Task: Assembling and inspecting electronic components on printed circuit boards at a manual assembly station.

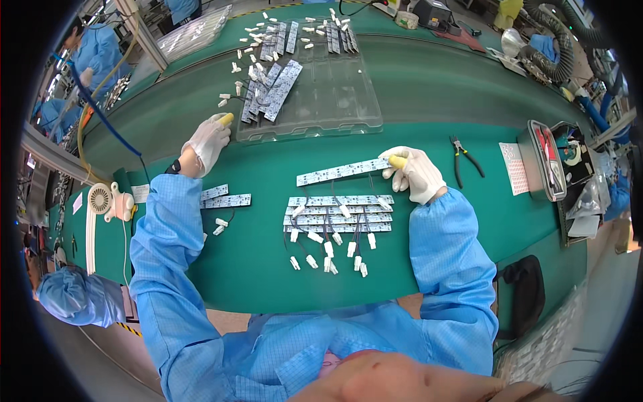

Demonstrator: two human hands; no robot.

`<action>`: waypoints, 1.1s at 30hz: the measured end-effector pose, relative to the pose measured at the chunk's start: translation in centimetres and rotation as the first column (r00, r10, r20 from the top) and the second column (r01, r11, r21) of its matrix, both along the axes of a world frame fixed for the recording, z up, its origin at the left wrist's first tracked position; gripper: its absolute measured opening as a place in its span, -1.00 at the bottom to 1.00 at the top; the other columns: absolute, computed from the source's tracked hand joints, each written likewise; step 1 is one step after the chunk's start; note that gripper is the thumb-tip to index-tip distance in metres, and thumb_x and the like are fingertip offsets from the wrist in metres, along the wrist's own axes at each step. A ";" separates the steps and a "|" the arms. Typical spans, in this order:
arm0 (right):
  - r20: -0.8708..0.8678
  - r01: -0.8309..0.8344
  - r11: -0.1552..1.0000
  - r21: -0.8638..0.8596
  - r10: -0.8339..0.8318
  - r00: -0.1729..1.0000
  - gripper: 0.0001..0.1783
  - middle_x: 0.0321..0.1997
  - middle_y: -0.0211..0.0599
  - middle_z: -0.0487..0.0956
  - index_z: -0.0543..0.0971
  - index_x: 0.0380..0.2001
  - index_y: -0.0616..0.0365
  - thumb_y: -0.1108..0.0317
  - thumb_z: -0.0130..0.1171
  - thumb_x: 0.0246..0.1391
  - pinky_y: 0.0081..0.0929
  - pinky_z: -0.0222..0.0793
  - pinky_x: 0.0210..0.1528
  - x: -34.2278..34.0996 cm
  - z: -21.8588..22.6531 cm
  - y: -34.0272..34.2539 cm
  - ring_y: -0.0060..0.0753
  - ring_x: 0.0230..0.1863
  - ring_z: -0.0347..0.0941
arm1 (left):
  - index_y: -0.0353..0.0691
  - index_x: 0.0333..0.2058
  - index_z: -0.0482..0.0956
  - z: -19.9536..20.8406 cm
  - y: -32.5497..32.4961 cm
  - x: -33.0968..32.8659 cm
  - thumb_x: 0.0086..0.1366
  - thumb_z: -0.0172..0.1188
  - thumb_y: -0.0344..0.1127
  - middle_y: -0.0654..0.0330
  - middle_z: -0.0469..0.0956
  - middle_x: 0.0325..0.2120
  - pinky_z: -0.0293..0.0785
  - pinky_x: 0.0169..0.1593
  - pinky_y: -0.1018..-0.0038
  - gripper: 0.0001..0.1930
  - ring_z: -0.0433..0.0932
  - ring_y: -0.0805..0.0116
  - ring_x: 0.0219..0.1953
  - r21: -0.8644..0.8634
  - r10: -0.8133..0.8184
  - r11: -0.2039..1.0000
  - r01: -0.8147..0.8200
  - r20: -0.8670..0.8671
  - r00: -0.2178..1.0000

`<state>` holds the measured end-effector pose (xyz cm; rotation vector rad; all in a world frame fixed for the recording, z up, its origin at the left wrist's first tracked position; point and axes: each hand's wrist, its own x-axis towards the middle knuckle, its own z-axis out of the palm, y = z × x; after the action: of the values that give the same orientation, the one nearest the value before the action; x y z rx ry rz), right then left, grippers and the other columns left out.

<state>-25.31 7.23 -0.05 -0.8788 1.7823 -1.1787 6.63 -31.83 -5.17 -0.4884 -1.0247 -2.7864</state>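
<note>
I see left hand, white-gloved with yellow fingertip cot, fingers loosely apart, empty, reaching at near-left corner of clear plastic tray by pile of LED strip boards. Two more strips lie beside left sleeve. Centre: stack of four strips with white connectors, wires trailing toward me. Right hand pinched shut on one end of long pale LED strip, strip just above stack, tilted. Bare green mat around. Right: pliers, well apart.

White gloves (yellow fingertips), blue checked sleeves, green table.
</note>
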 end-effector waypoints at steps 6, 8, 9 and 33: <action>-0.790 0.035 0.995 0.089 0.049 0.611 -0.66 -0.27 -0.28 0.58 0.58 -0.17 -0.03 0.32 0.31 -0.11 -0.35 0.42 -0.24 0.4 -0.3 -0.2 -0.29 -0.25 0.47 | -0.39 0.26 0.04 -1.7 0.3 -0.7 0.27 -0.13 -0.29 -0.11 0.12 0.26 0.04 0.34 0.21 -0.40 0.16 -0.02 0.28 -0.382 0.657 0.746 -0.545 0.291 0.695; -0.886 0.026 0.999 -0.047 -0.053 0.460 -0.54 0.01 -0.20 0.48 0.56 -0.13 -0.06 0.24 0.41 -0.20 -0.20 0.39 -0.04 0.4 -0.4 -0.6 -0.11 0.05 0.38 | -0.39 0.27 0.03 -1.6 -0.3 -0.9 0.31 -0.16 -0.27 -0.12 0.13 0.26 0.11 0.31 0.21 -0.41 0.22 -0.02 0.24 0.017 0.196 0.980 -0.197 0.016 0.980; -0.848 -0.035 0.970 -0.242 -0.194 0.493 -0.47 0.00 -0.15 0.48 0.50 -0.04 -0.03 0.28 0.39 -0.16 -0.23 0.37 0.01 -1.0 -1.9 -1.6 -0.07 0.07 0.38 | -0.39 0.27 0.03 -1.6 -0.5 -0.6 0.31 -0.16 -0.27 -0.12 0.13 0.26 0.11 0.31 0.21 -0.41 0.22 -0.02 0.24 0.018 0.207 0.978 -0.207 0.017 0.978; -0.449 0.124 0.988 0.089 -0.072 0.890 -0.67 -0.26 -0.12 0.61 0.49 -0.07 0.19 0.44 -0.10 0.09 -0.40 0.44 -0.25 -4.6 -0.1 -10.3 -0.22 -0.29 0.56 | -0.34 -0.13 0.50 5.4 6.1 -0.9 0.18 0.09 -0.43 -0.07 0.55 -0.40 0.45 -0.30 0.36 -0.74 0.51 -0.02 -0.34 -0.932 0.683 -0.361 -0.016 -0.276 0.677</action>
<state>-29.88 -3.05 -0.12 -1.0619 2.2644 -0.9726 5.72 -25.71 0.19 0.5303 -2.7102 -0.6851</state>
